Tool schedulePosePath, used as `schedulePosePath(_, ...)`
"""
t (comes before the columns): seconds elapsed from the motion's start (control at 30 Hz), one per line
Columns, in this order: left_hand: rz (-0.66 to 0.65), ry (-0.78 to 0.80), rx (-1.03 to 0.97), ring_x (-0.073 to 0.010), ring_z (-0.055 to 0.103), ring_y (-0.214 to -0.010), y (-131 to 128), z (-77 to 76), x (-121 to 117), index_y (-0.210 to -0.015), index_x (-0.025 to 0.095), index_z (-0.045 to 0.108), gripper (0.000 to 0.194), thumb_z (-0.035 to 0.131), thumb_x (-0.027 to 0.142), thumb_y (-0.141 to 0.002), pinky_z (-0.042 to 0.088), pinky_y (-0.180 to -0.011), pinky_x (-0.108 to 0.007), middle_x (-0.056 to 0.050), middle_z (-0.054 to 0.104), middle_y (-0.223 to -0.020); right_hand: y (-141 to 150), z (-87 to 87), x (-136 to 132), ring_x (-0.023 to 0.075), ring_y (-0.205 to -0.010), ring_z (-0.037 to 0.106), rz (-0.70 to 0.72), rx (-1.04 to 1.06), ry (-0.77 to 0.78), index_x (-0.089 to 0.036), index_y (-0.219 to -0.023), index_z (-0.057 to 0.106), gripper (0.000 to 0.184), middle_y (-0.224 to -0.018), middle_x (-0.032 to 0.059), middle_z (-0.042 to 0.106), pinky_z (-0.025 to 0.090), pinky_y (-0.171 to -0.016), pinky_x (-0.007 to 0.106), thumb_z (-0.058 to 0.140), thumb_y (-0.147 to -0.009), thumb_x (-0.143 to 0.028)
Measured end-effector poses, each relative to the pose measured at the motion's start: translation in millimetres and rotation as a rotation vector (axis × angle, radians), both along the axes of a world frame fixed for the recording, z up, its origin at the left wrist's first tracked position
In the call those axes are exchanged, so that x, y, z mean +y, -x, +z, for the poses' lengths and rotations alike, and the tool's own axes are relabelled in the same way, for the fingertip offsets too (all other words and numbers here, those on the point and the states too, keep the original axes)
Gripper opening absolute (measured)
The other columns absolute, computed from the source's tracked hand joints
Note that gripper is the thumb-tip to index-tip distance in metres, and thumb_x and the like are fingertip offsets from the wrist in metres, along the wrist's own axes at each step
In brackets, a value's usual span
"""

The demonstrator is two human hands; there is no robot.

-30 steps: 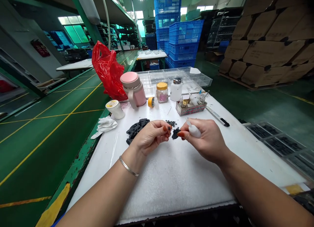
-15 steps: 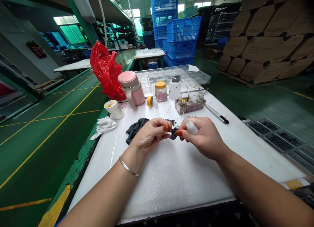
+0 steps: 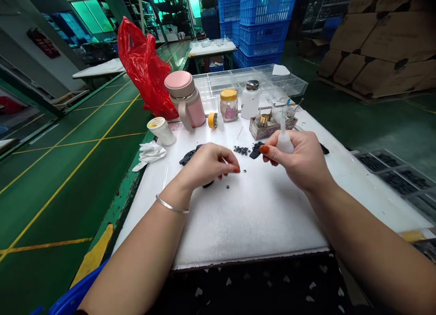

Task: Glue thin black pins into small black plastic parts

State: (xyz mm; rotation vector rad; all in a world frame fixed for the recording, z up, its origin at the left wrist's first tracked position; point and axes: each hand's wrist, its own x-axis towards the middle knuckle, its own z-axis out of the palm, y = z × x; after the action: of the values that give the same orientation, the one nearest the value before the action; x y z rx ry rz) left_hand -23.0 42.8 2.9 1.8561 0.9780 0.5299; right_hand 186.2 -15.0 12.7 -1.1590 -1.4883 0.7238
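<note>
My right hand (image 3: 301, 158) grips a small white squeeze bottle (image 3: 285, 143) with its thin nozzle up. Between thumb and fingers of that hand is a small black plastic piece (image 3: 255, 151). My left hand (image 3: 216, 163) hovers low over the table, thumb and fingertips pressed together; whatever they may pinch is too small to see. Just beyond its fingers lies a pile of tiny black rings (image 3: 241, 150). Two single rings lie nearer, one ring (image 3: 245, 171) right of the fingertips and another ring (image 3: 228, 187) below. Black pieces (image 3: 189, 156) are heaped partly behind my left hand.
Behind stand a pink mug (image 3: 190, 106), a roll of yellow tape (image 3: 212, 120), a yellow-lidded jar (image 3: 228, 107), a white bottle (image 3: 250, 101) and a small box (image 3: 260, 131). A white tub (image 3: 163, 132), gloves (image 3: 150, 154) and a red bag (image 3: 145, 70) are leftward.
My hands have moved apart. The left has let go of the black piece and shifted down-left of the rings; the right has moved right with bottle and piece. The view has tilted down.
</note>
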Motion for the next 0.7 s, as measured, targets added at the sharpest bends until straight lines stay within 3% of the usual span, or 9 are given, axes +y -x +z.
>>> schedulePosePath(0.1, -0.145, -0.224, 0.411, -0.0134, 0.056, -0.057, 3.7, 6.8, -6.3, -0.069, 0.020, 0.076, 0.009, 0.070, 0.014, -0.071, 0.037, -0.056, -0.026, 0.000, 0.069, -0.063, -0.5, 0.2, 0.5, 0.0096, -0.047, 0.050, -0.018, 0.015, -0.012, -0.016, -0.061, 0.064, 0.037, -0.055, 0.0010, 0.061, 0.035, -0.042, 0.023, 0.081, -0.073, -0.047)
schedulePosePath(0.23, -0.179, -0.308, 0.610, -0.0175, 0.062, -0.067, 2.2, 10.2, -14.8, -0.070, 0.022, 0.075, 0.018, 0.064, 0.008, -0.069, 0.037, -0.060, -0.029, -0.001, 0.073, -0.070, -1.0, -0.5, 1.0, 0.0097, -0.047, 0.050, -0.023, 0.009, -0.022, -0.016, -0.061, 0.064, 0.034, -0.055, 0.0008, 0.060, 0.035, -0.043, 0.024, 0.081, -0.075, -0.041)
schedulePosePath(0.37, -0.211, -0.334, 0.711, -0.0199, 0.062, -0.068, 0.0, 9.6, -18.0, -0.067, 0.021, 0.073, 0.020, 0.059, 0.006, -0.067, 0.034, -0.059, -0.030, -0.003, 0.073, -0.072, -0.7, -1.0, 1.5, 0.0098, -0.048, 0.051, -0.017, -0.007, -0.011, -0.016, -0.061, 0.063, 0.029, -0.054, 0.0004, 0.061, 0.037, -0.046, 0.024, 0.080, -0.077, -0.033)
schedulePosePath(0.57, -0.244, -0.470, 0.672, -0.0201, 0.059, -0.064, 0.7, 7.5, -19.1, -0.072, 0.018, 0.071, 0.021, 0.056, 0.004, -0.068, 0.033, -0.058, -0.031, -0.003, 0.071, -0.067, -0.2, -0.6, 1.4, 0.0096, -0.048, 0.051, -0.012, -0.010, -0.005, -0.016, -0.061, 0.064, 0.025, -0.055, 0.0001, 0.061, 0.037, -0.046, 0.024, 0.078, -0.077, -0.029)
schedulePosePath(0.7, -0.292, -0.470, 0.709, -0.0209, 0.059, -0.062, 0.4, 8.1, -20.6, -0.065, 0.016, 0.071, 0.020, 0.055, 0.004, -0.067, 0.034, -0.058, -0.032, -0.007, 0.070, -0.068, -0.7, -1.8, 2.6, 0.0094, -0.048, 0.051, -0.014, -0.018, 0.003, -0.016, -0.061, 0.064, 0.025, -0.055, 0.0001, 0.062, 0.037, -0.046, 0.023, 0.078, -0.077, -0.030)
